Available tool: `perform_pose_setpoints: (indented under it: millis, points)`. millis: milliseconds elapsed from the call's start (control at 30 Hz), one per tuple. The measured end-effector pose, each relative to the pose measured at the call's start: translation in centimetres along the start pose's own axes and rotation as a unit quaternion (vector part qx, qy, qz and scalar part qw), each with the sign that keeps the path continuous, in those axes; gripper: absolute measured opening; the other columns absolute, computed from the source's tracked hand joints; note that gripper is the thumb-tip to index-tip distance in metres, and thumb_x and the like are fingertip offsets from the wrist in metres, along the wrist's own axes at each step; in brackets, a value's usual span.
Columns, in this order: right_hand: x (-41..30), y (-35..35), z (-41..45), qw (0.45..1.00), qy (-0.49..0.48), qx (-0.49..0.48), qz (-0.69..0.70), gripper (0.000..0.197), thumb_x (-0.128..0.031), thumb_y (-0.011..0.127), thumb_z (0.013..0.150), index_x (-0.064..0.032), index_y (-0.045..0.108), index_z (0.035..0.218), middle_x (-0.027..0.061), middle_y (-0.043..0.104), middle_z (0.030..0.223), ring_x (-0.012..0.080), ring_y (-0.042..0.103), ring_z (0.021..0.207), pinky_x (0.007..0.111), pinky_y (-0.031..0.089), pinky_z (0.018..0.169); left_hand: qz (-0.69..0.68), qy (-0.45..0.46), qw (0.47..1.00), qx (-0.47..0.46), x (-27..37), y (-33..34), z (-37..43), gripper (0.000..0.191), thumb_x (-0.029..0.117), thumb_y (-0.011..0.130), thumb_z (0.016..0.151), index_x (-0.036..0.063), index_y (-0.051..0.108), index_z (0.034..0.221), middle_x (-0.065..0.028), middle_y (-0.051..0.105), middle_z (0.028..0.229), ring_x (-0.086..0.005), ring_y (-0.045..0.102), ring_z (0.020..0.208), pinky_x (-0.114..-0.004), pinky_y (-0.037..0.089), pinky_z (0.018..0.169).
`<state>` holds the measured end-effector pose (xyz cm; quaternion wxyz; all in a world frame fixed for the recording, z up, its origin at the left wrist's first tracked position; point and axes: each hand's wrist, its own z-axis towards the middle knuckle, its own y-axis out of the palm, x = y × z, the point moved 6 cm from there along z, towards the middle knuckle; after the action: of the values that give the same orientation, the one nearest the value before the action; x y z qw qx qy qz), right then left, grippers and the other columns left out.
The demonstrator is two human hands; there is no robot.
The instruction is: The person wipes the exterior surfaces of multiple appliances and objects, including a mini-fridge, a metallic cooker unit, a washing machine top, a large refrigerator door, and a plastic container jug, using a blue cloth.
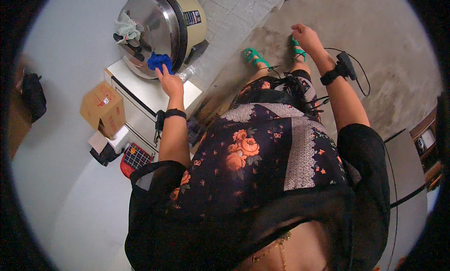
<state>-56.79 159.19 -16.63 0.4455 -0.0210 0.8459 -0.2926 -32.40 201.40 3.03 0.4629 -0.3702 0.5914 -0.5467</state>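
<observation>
My left hand [171, 83] holds a bunched blue cloth [160, 62] against the lower edge of a shiny metal lid [154, 28]. The lid belongs to a large electric pressure cooker with a cream body [193, 19]. A pale green cloth [128, 29] is draped by the lid's dark handle [137, 51]. Away from the cooker, my right hand [305, 35] hangs over the floor, above a foot in a green sandal; its fingers are curled and nothing shows in them.
The cooker stands by a white cabinet top [191, 95]. Nearer me are a cardboard box [103, 107], a black item [104, 154] and a red-rimmed basket [137, 159]. Dark cables [365, 84] hang from the device on my right wrist. Wooden shelving [423, 125] stands at the far right.
</observation>
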Motion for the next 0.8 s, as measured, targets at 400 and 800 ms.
perform_pose_setpoints:
  millis: [400,800]
  points:
    - [0.5,4.4,-1.0,0.997,0.028,-0.073,-0.008,0.029,-0.024,0.051,0.089,-0.0077,0.066,0.107,0.0195,0.066,0.106,0.0403,0.061,0.101,0.046,0.048,0.09,-0.659,-0.44,0.603,-0.09,0.6,10.9,-1.9,0.024,0.011,0.061,0.083,-0.0016,0.064,0.103,-0.016,0.068,0.089,-0.0276,0.065,0.075,-0.036,0.054,0.068]
    - [0.1,5.2,-0.7,0.994,0.026,-0.088,-0.064,0.029,-0.024,0.054,0.088,-0.0069,0.066,0.108,0.018,0.068,0.1,0.04,0.063,0.09,0.044,0.051,0.081,-0.337,-0.256,0.899,-0.116,8.4,7.7,2.4,0.025,0.005,0.054,0.087,-0.0026,0.06,0.11,-0.0146,0.064,0.111,-0.0279,0.062,0.096,-0.038,0.047,0.085]
